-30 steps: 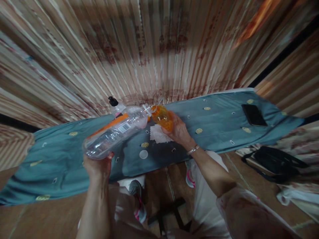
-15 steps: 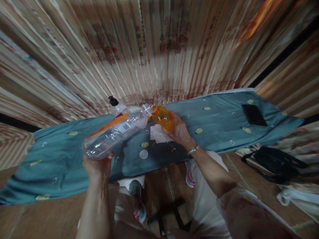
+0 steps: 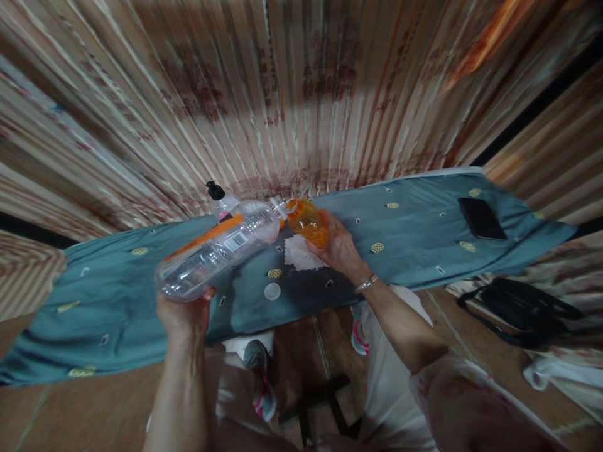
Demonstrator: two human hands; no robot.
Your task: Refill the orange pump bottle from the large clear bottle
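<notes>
L hand point(image 3: 184, 314) grips the base of a clear bottle point(image 3: 217, 251), fingers wrapped around the bottom end from below. Bottle is tilted, neck raised and pointing right/away, cap off. Label w/ barcode and an orange band shows on its side.

R hand point(image 3: 336, 246) grips a small orange bottle point(image 3: 307, 221), fingers closed around its lower body. Orange bottle leans left, its mouth toward the clear bottle's neck. The two mouths meet or nearly meet at approx. mid-frame; exact contact cannot be told. R wrist carries a bracelet point(image 3: 366, 282).

Both bottles are held above a table covered w/ a teal cloth point(image 3: 117, 295). On the cloth:
- White cap point(image 3: 272, 291), just below the bottles, near the front edge.
- White tissue point(image 3: 298, 252), under the R hand and orange bottle.
- Pump bottle point(image 3: 219, 198) w/ black top, behind the clear bottle, at the back edge.
- Black phone point(image 3: 481, 218), flat, well apart at the far right end.

Striped curtain point(image 3: 282, 94) hangs behind the table. Black bag point(image 3: 518, 309) lies on the floor to the right. Person's shoes point(image 3: 262, 376) show under the table edge.
</notes>
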